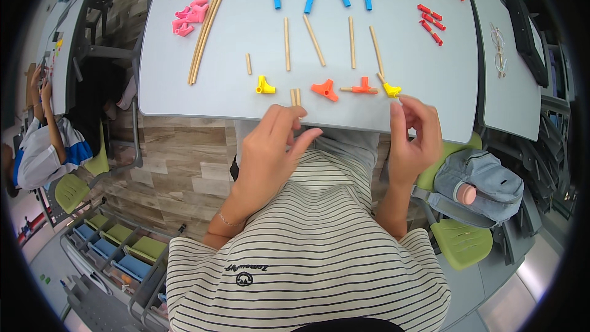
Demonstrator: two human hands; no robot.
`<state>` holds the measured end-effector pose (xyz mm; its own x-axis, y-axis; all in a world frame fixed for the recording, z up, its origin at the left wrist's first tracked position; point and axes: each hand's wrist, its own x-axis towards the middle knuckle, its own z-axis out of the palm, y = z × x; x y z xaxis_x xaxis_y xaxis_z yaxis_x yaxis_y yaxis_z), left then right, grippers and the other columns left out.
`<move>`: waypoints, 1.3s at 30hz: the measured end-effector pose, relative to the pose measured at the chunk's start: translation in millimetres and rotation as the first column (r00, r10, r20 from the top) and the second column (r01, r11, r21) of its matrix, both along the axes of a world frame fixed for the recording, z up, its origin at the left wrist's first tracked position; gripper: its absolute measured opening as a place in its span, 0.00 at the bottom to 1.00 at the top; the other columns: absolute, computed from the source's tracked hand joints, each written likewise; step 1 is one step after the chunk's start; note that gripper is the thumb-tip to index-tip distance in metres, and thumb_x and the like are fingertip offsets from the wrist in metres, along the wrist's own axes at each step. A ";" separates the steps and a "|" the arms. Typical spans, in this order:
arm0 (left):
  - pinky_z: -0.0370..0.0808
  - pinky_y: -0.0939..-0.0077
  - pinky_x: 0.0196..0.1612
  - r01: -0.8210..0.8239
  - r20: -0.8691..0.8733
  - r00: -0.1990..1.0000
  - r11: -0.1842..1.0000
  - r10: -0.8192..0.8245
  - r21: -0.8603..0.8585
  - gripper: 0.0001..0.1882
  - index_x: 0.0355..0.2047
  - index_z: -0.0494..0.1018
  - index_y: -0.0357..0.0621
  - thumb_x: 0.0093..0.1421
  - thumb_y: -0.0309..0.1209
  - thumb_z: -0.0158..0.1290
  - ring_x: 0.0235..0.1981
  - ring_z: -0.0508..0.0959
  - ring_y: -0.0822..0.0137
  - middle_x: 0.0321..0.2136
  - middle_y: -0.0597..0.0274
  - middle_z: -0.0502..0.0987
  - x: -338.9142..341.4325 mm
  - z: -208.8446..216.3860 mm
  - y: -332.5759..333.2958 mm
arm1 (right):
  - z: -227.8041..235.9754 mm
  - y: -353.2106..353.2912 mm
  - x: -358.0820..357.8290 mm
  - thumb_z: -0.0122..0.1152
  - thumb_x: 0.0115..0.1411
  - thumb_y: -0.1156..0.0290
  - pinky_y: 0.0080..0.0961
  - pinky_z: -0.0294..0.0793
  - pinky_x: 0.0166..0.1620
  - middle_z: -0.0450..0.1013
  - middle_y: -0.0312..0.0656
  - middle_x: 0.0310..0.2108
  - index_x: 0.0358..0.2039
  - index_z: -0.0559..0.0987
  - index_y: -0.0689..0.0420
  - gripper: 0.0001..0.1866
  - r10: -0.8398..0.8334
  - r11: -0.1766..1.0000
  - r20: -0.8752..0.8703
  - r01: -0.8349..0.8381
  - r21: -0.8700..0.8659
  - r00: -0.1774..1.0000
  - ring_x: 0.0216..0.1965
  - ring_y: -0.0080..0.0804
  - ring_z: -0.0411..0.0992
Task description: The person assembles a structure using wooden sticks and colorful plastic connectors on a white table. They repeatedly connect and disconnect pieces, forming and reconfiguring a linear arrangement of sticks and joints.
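Near the table's front edge, my left hand (pixel 270 141) is palm down with thumb and fingers apart. Its fingertips reach the lower ends of two short wooden sticks (pixel 295 96). My right hand (pixel 418 138) pinches at the lower side of a yellow connector (pixel 392 90), which has a short stick in its upper arm. The exact contact is partly hidden by the fingertips. Between my hands lie an orange connector (pixel 325 90) and another orange connector (pixel 364 88) with a stick in its side. A second yellow connector (pixel 265 85) sits beyond my left hand.
Longer wooden sticks (pixel 287 44) and blue tubes (pixel 310 2) lie in rows. Pink connectors (pixel 190 17) are piled at left, red pieces (pixel 431 23) at right. Glasses (pixel 498 49) rest on the adjoining table. A backpack (pixel 479 187) is at right; another person (pixel 52 141) sits at far left.
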<state>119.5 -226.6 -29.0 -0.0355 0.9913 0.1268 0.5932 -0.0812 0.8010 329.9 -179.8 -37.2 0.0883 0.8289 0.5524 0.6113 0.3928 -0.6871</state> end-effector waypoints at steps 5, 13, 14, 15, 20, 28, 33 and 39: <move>0.69 0.81 0.24 0.021 0.027 0.999 0.997 -0.023 0.081 0.19 0.46 0.76 0.41 0.54 0.25 0.68 0.19 0.70 0.77 0.27 0.66 0.72 16.4 -1.7 2.8 | 6.4 8.1 -13.6 0.74 0.54 0.77 0.15 0.64 0.19 0.78 0.35 0.24 0.38 0.84 0.59 0.11 0.023 0.977 0.080 -0.006 -0.214 0.996 0.17 0.16 0.69; 0.72 0.75 0.26 0.041 -0.097 0.995 0.969 -0.017 0.245 0.15 0.47 0.78 0.40 0.59 0.21 0.61 0.23 0.74 0.69 0.31 0.62 0.75 24.9 -10.7 33.5 | -5.6 5.6 -13.9 0.71 0.57 0.76 0.16 0.68 0.20 0.78 0.36 0.25 0.36 0.83 0.59 0.07 -0.008 0.986 0.128 0.029 -0.167 0.992 0.18 0.19 0.73; 0.73 0.75 0.26 0.046 -0.103 0.994 0.967 -0.020 0.249 0.13 0.46 0.79 0.39 0.59 0.21 0.61 0.23 0.75 0.68 0.31 0.62 0.75 25.6 -15.9 35.9 | -4.8 5.4 -12.7 0.71 0.57 0.76 0.16 0.68 0.20 0.78 0.36 0.25 0.36 0.83 0.59 0.07 0.002 0.984 0.126 0.021 -0.179 0.992 0.18 0.19 0.73; 0.73 0.74 0.26 0.052 -0.108 0.994 0.966 -0.025 0.254 0.12 0.44 0.79 0.39 0.59 0.20 0.61 0.24 0.76 0.67 0.32 0.61 0.76 26.5 -19.2 37.7 | -3.7 5.3 -11.6 0.71 0.57 0.76 0.16 0.68 0.20 0.78 0.36 0.25 0.36 0.83 0.59 0.06 0.011 0.982 0.125 0.013 -0.191 0.992 0.18 0.19 0.73; 0.74 0.73 0.26 0.041 -0.138 0.990 0.961 -0.003 0.275 0.09 0.40 0.79 0.38 0.59 0.21 0.61 0.24 0.77 0.66 0.32 0.60 0.76 28.1 -21.6 40.6 | -3.3 3.7 -10.3 0.70 0.58 0.77 0.16 0.68 0.20 0.78 0.37 0.25 0.36 0.83 0.59 0.06 0.026 0.979 0.131 0.001 -0.202 0.991 0.18 0.20 0.73; 0.73 0.74 0.27 0.059 -0.088 0.996 0.951 -0.033 0.304 0.13 0.42 0.79 0.39 0.56 0.22 0.64 0.26 0.76 0.66 0.33 0.61 0.77 29.1 -6.6 37.6 | -3.6 0.8 -11.2 0.70 0.58 0.78 0.16 0.67 0.21 0.78 0.38 0.25 0.35 0.83 0.60 0.05 0.023 0.996 0.146 -0.010 -0.087 0.989 0.18 0.20 0.71; 0.74 0.73 0.28 0.218 -0.080 0.976 0.912 -0.203 0.348 0.15 0.43 0.79 0.38 0.54 0.21 0.65 0.28 0.76 0.66 0.35 0.59 0.76 29.7 3.4 25.4 | 17.6 -8.6 -4.0 0.69 0.57 0.79 0.19 0.65 0.23 0.76 0.39 0.25 0.35 0.83 0.61 0.05 0.124 0.992 0.067 -0.125 0.015 0.990 0.22 0.24 0.68; 0.74 0.74 0.28 0.167 0.031 0.982 0.932 -0.186 0.322 0.11 0.40 0.77 0.35 0.56 0.19 0.63 0.28 0.76 0.66 0.36 0.58 0.75 36.7 2.9 8.6 | 24.7 -13.3 -10.6 0.70 0.57 0.73 0.22 0.67 0.32 0.74 0.39 0.31 0.33 0.82 0.61 0.06 0.217 0.976 -0.008 -0.217 -0.023 0.976 0.32 0.29 0.67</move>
<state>156.1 -218.0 -26.2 0.1191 0.8908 0.4385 0.4976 -0.4357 0.7500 319.2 -193.1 -12.5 -0.0927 0.8415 0.5322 0.5095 0.4993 -0.7007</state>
